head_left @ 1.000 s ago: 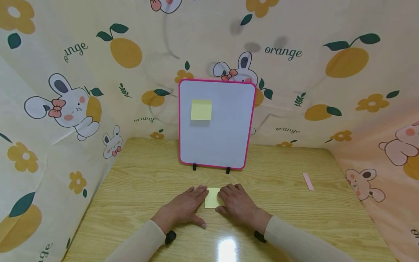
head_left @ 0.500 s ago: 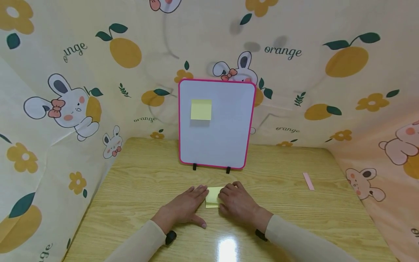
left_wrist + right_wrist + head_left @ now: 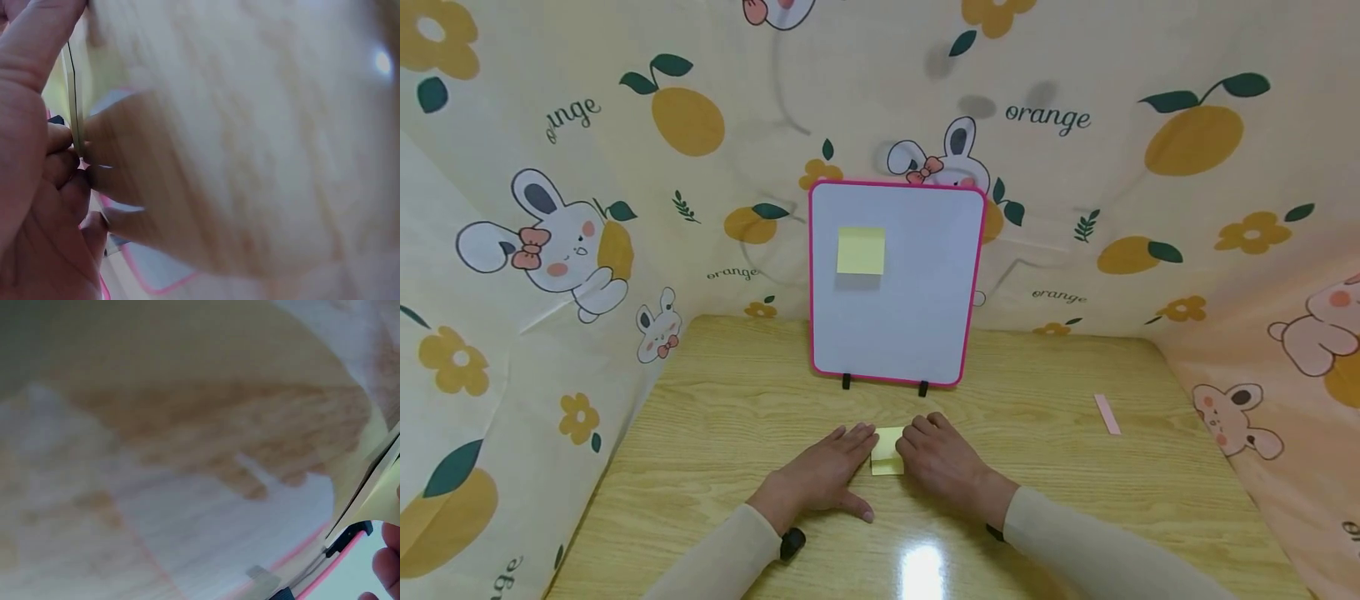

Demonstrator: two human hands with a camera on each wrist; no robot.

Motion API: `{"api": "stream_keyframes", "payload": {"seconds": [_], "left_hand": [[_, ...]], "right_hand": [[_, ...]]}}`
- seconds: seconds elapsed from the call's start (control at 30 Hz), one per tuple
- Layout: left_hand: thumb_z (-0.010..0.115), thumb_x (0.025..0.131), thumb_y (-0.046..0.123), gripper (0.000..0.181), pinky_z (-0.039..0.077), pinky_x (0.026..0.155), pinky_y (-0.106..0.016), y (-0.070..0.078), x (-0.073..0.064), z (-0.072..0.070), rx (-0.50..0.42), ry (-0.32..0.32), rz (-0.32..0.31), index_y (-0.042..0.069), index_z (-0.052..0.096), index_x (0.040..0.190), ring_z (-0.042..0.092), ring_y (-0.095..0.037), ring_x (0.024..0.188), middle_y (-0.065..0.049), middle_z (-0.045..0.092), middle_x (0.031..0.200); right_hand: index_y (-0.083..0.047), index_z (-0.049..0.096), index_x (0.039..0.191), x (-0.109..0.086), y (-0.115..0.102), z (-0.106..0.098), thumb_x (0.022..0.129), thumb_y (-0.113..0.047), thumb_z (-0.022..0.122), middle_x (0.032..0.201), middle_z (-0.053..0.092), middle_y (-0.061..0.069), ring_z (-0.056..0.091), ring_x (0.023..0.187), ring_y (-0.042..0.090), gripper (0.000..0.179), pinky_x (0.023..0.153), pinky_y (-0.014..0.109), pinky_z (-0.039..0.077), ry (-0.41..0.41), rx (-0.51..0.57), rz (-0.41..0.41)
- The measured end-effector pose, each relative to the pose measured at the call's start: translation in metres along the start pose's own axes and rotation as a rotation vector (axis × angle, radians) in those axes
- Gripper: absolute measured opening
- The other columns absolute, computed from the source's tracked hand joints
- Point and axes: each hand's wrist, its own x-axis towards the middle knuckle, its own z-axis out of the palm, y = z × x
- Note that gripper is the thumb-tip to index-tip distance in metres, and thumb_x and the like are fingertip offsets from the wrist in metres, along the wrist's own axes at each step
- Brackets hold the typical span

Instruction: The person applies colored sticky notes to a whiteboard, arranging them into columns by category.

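Square yellow paper sticky-note pad (image 3: 887, 468): in the head view we see it on the pale wood-grain table (image 3: 1037, 400), at six o'clock from the pink-framed whiteboard (image 3: 917, 317). The left hand (image 3: 818, 473) lies flat, fingers outstretched, at the pad's nine o'clock edge; the right hand (image 3: 949, 467), fingers curled, pinches the slightly lifted top sheet (image 3: 887, 443) at three o'clock. In the left wrist view we find the pad edge-on toward ten o'clock. In the right wrist view we see yellow paper at four o'clock, the pinch itself unclear.

Glare on tabletop (image 3: 737, 400), faint wall (image 3: 880, 92) shadows, blurred wrist views
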Motion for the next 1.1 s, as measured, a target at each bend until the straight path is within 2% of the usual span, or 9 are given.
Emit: {"api": "stream_keyframes", "payload": {"seconds": [0.13, 0.4, 0.63, 0.73, 0.9, 1.0, 1.1], "left_hand": [[0.076, 0.081, 0.073, 0.12, 0.02, 0.134, -0.043, -0.001, 0.0, 0.001, -0.003, 0.004, -0.006, 0.006, 0.027, 0.167, 0.02, -0.023, 0.164, -0.009, 0.022, 0.176], [0.074, 0.082, 0.073, 0.12, 0.019, 0.134, -0.045, -0.001, -0.004, 0.002, -0.025, 0.012, -0.017, 0.007, 0.023, 0.169, 0.017, -0.023, 0.164, -0.009, 0.017, 0.177], [0.08, 0.084, 0.063, 0.116, 0.022, 0.133, -0.048, -0.001, -0.019, -0.003, -0.082, 0.094, -0.002, 0.001, 0.026, 0.166, 0.021, -0.028, 0.163, -0.014, 0.02, 0.176], [0.078, 0.088, 0.06, 0.108, 0.025, 0.132, -0.049, -0.001, -0.028, -0.005, -0.092, 0.109, -0.02, 0.003, 0.03, 0.166, 0.023, -0.03, 0.162, -0.014, 0.024, 0.175], [0.07, 0.097, 0.056, 0.089, 0.034, 0.128, -0.05, 0.006, -0.04, -0.002, -0.064, 0.096, -0.035, 0.006, 0.039, 0.163, 0.032, -0.031, 0.159, -0.011, 0.033, 0.172], [0.065, 0.1, 0.056, 0.081, 0.036, 0.127, -0.048, 0.015, -0.044, 0.002, -0.023, 0.083, -0.001, 0.006, 0.043, 0.161, 0.036, -0.03, 0.157, -0.011, 0.038, 0.17], [0.06, 0.103, 0.057, 0.08, 0.034, 0.129, -0.044, 0.021, -0.044, 0.007, 0.023, 0.071, 0.041, 0.005, 0.043, 0.161, 0.034, -0.027, 0.159, -0.011, 0.038, 0.17]], "right_hand": [[-0.014, 0.054, 0.09, 0.001, 0.001, 0.0, 0.098, -0.019, 0.068, 0.088, 0.059, -0.001, 0.053, 0.088, 0.019, 0.017, 0.086, 0.034, 0.05, 0.025, 0.008, 0.007], [-0.013, 0.053, 0.09, 0.001, 0.002, 0.001, 0.098, -0.016, 0.066, 0.087, 0.057, -0.001, 0.052, 0.087, 0.019, 0.016, 0.084, 0.034, 0.048, 0.025, 0.023, 0.033], [-0.014, 0.052, 0.086, 0.002, 0.002, 0.005, 0.093, -0.013, 0.069, 0.083, 0.056, -0.001, 0.052, 0.083, 0.019, 0.018, 0.078, 0.032, 0.046, 0.108, 0.087, 0.07], [-0.015, 0.051, 0.084, 0.003, 0.001, 0.005, 0.089, -0.014, 0.071, 0.082, 0.056, -0.002, 0.052, 0.081, 0.018, 0.02, 0.076, 0.032, 0.045, 0.129, 0.122, 0.096], [-0.015, 0.05, 0.083, 0.006, 0.0, 0.003, 0.089, -0.014, 0.069, 0.081, 0.055, -0.002, 0.05, 0.078, 0.018, 0.02, 0.073, 0.03, 0.04, 0.125, 0.15, 0.136], [-0.015, 0.051, 0.082, 0.008, -0.001, 0.002, 0.088, -0.014, 0.068, 0.079, 0.053, -0.003, 0.049, 0.076, 0.017, 0.018, 0.071, 0.029, 0.038, 0.134, 0.159, 0.155], [-0.016, 0.051, 0.081, 0.01, -0.001, 0.001, 0.087, -0.014, 0.069, 0.077, 0.051, -0.004, 0.049, 0.075, 0.017, 0.019, 0.071, 0.029, 0.037, 0.145, 0.162, 0.17]]}}
